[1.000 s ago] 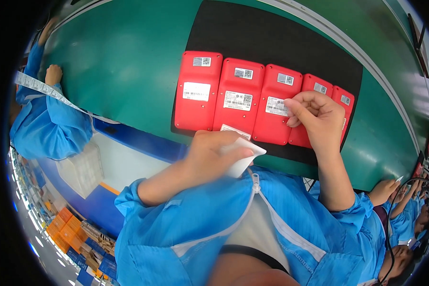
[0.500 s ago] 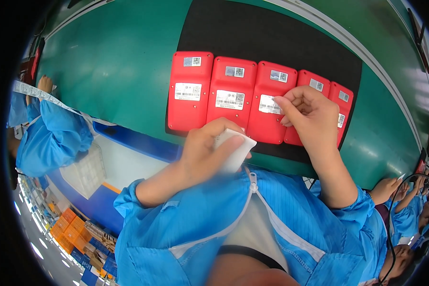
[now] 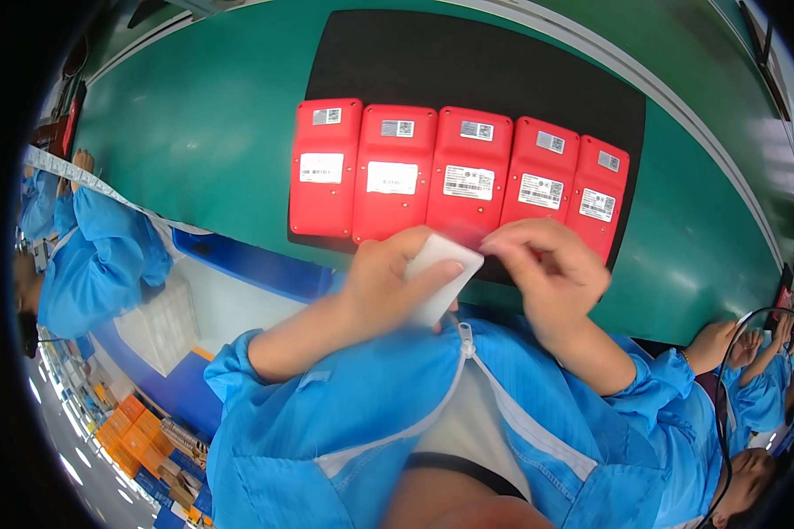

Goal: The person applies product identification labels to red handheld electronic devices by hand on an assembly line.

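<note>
Your left hand [image 3: 379, 284] is clamped on a flat white pad [image 3: 443, 271], thumb on top. Can't tell if it's one sheet or a stack. The pad sits over the worktop's [image 3: 194, 132] near edge, corner toward your right hand [image 3: 551, 271]. That one has thumb and forefinger pinched right by the corner; too blurred to say if they touch it or grip anything small. Hands are close, with a slim gap at most.

Five red devices [image 3: 325, 210] lie side by side on the black mat [image 3: 485, 53], near ends toward the mat's near edge. Each has a small silver label [image 3: 476, 130] up top and a bigger white label [image 3: 468, 182] lower down. Print on the two leftmost big ones reads faint from here; could be glare.

Risks, my read:
- Pinch slips on the pad corner: it's thin and your thumb bears on one side only, so it could bend or crease.
- Left knuckles are right by the second device's near end; a jerk could skew the row, since they're packed tight.
- Right hand hides part of the mat's near edge, so a sleeve or wrist drag there could go unseen.
</note>
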Motion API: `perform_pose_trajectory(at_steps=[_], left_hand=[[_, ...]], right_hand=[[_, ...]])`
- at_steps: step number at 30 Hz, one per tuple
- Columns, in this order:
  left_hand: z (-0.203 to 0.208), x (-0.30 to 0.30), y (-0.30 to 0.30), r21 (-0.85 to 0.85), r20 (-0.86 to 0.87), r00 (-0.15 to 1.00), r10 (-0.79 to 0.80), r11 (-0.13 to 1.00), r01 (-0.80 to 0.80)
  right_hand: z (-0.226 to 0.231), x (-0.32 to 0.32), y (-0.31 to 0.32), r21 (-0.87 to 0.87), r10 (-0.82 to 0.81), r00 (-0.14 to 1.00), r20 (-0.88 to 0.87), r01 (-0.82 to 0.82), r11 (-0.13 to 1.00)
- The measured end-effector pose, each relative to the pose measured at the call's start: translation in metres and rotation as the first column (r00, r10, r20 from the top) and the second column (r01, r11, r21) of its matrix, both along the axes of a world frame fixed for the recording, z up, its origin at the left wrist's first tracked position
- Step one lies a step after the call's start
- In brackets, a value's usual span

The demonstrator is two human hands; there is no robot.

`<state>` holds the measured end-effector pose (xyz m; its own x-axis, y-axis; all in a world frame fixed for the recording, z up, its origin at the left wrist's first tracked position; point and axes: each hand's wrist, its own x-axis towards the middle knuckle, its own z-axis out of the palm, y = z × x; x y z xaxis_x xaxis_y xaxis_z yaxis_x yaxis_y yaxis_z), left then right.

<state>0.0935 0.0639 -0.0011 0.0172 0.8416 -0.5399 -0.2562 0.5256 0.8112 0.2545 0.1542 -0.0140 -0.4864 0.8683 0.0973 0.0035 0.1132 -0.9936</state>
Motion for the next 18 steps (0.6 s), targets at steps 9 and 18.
perform_pose_trajectory(at_steps=[9, 18], left_hand=[[-0.001, 0.002, 0.004, 0.266, -0.385, 0.920, -0.077, 0.945, 0.191], [0.009, -0.003, 0.011, 0.080, -0.011, 0.999, -0.034, 0.996, 0.035]], right_hand=[[0.012, 0.025, 0.058, -0.314, -0.008, 0.954, 0.301, 0.107, 0.943], [0.013, 0.025, 0.062, -0.342, 0.010, 0.954, 0.300, 0.097, 0.935]])
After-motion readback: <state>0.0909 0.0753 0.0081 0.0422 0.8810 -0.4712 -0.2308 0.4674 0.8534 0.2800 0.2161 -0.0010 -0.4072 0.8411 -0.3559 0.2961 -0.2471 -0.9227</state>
